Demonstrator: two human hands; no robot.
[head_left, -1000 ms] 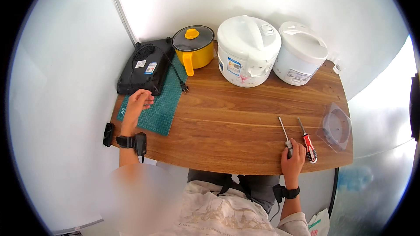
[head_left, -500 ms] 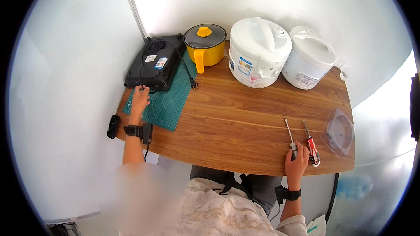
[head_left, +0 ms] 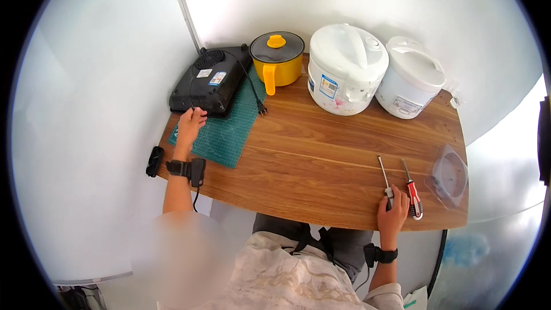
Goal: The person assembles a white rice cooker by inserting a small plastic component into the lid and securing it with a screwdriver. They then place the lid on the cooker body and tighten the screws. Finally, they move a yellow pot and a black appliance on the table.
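Note:
A black induction cooker [head_left: 227, 96] lies with its underside and round vent grille up, at the far left. My left hand [head_left: 189, 128] is at its near edge, fingers curled in around the black power cord [head_left: 191, 96]. The cord's two-pin plug [head_left: 262, 108] rests beside the cooker, to its right. At the near right of the table, my right hand [head_left: 394, 209] is closed over the handle of a grey-handled screwdriver [head_left: 383, 170], its shaft pointing away from me. A red-and-white screwdriver [head_left: 414, 200] lies just right of that hand.
A green cutting mat [head_left: 227, 146] lies under the cooker. Behind stand a yellow pot [head_left: 285, 72] with a lid and two white rice cookers [head_left: 347, 72] [head_left: 408, 80]. A clear plastic part [head_left: 449, 177] sits at the right edge, a small black object [head_left: 154, 161] at the left edge.
My left hand has moved slightly away from me, up to the cooker's near edge, its fingers more curled. My right hand stays on the screwdriver. The whole view has shifted a little.

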